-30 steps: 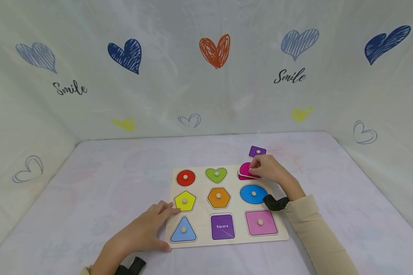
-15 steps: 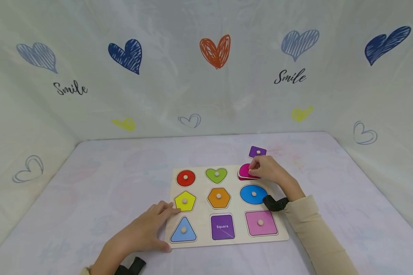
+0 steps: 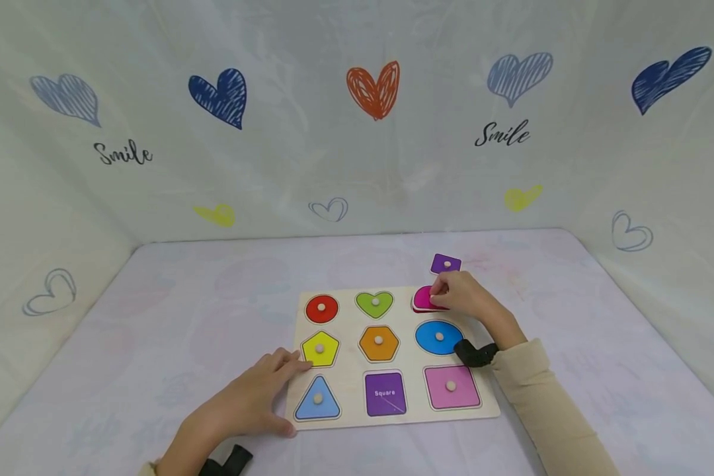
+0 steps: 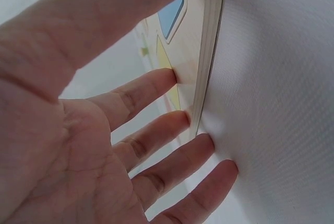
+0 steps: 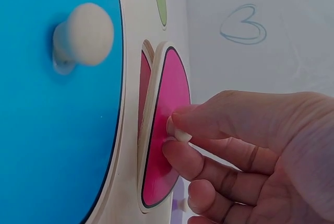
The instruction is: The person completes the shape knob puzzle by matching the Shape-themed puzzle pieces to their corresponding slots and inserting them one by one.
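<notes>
A wooden knob puzzle board (image 3: 346, 357) lies on the table in the head view. At its top right, my right hand (image 3: 471, 295) pinches the knob of a magenta half-round puzzle piece (image 3: 423, 297) between thumb and fingers. In the right wrist view that magenta piece (image 5: 179, 85) sits tilted over its matching recess, one end raised, and a strip of the recess shows beside it. My left hand (image 3: 246, 390) rests at the board's lower left, fingers extended; in the left wrist view its fingertips (image 4: 168, 77) touch the board and the table.
Behind the right hand lies a loose purple square piece (image 3: 443, 263). A purple recess (image 3: 385, 403) marked "Square" shows in the bottom row. Other knobbed pieces fill their places, including a blue oval (image 3: 428, 338) and a pink rectangle (image 3: 461, 390). A white curtain (image 3: 285, 158) hangs behind the table.
My right hand has lowered the magenta piece slightly toward the recess, and less of the recess shows under it. My left hand has stayed in place.
</notes>
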A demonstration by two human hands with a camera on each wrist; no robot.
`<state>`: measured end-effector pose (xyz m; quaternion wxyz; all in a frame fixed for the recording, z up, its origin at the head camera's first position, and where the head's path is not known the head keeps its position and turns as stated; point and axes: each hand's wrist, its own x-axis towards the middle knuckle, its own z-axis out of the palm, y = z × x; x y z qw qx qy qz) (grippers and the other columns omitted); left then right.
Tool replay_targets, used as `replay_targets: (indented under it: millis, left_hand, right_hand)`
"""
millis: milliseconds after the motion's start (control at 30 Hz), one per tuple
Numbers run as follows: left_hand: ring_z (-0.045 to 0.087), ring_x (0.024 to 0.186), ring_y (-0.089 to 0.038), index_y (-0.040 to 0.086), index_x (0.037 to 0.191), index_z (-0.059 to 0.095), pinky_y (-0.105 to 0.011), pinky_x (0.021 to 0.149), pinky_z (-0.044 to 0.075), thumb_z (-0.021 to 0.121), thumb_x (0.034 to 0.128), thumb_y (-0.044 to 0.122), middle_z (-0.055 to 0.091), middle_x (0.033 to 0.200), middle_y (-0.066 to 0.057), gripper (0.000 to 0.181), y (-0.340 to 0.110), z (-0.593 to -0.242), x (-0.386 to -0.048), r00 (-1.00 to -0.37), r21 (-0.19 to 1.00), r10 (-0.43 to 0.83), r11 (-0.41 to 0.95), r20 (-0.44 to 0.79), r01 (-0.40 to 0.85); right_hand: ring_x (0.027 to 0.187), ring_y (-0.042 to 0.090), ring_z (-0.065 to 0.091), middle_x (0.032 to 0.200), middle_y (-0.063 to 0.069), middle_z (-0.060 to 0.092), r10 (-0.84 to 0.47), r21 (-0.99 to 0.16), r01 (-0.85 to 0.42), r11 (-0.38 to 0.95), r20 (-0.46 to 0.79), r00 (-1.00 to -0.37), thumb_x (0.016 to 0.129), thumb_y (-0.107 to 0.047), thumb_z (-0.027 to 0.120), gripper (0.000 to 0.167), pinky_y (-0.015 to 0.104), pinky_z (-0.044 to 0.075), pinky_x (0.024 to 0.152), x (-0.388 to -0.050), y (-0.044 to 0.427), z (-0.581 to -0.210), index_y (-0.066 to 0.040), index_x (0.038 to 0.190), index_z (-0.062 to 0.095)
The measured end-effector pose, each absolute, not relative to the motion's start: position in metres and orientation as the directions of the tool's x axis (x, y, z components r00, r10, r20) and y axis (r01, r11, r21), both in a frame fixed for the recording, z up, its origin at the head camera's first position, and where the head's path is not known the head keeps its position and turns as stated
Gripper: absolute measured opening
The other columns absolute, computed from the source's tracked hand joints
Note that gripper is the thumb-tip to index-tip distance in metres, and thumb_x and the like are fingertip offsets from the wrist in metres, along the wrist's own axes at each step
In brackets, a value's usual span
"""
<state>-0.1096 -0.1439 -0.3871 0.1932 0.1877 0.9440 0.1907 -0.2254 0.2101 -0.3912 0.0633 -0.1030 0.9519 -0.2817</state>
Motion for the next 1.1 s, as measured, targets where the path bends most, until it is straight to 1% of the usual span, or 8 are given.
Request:
replay_targets:
  millis: [500,867,1100]
  left_hand:
    - [0.043,0.114,-0.021,0.02,0.132,0.05,-0.046,0.092,0.048,0.088,0.0574,0.028,0.045,0.13,-0.004,0.084,-0.1424,-0.3862,-0.1092,-0.859,0.429,0.414,0.863,-0.3,0.266]
    - [0.042,0.115,-0.022,0.02,0.132,0.05,-0.046,0.092,0.048,0.087,0.0578,0.029,0.044,0.131,-0.005,0.084,-0.1426,-0.3871,-0.1095,-0.857,0.427,0.425,0.86,-0.292,0.281]
    - [0.042,0.116,-0.022,0.021,0.132,0.05,-0.046,0.092,0.048,0.087,0.0579,0.03,0.043,0.133,-0.005,0.084,-0.1426,-0.387,-0.1094,-0.858,0.424,0.423,0.861,-0.292,0.281]
  right_hand:
    - [0.079,0.022,0.06,0.084,0.012,0.066,-0.227,-0.511,-0.165,0.844,-0.062,-0.972,0.085,-0.009,0.062,0.013,0.036,0.053,0.076,-0.226,0.2061,-0.3936,0.002,0.091,0.067]
    - [0.076,0.021,0.058,0.081,0.011,0.065,-0.236,-0.495,-0.185,0.849,-0.04,-0.971,0.085,-0.008,0.062,0.012,0.034,0.053,0.074,-0.2243,0.2041,-0.3959,0.002,0.09,0.067]
    - [0.077,0.021,0.058,0.082,0.011,0.066,-0.222,-0.494,-0.169,0.853,-0.05,-0.974,0.085,-0.009,0.063,0.012,0.034,0.053,0.074,-0.2246,0.2036,-0.3965,0.001,0.09,0.067]
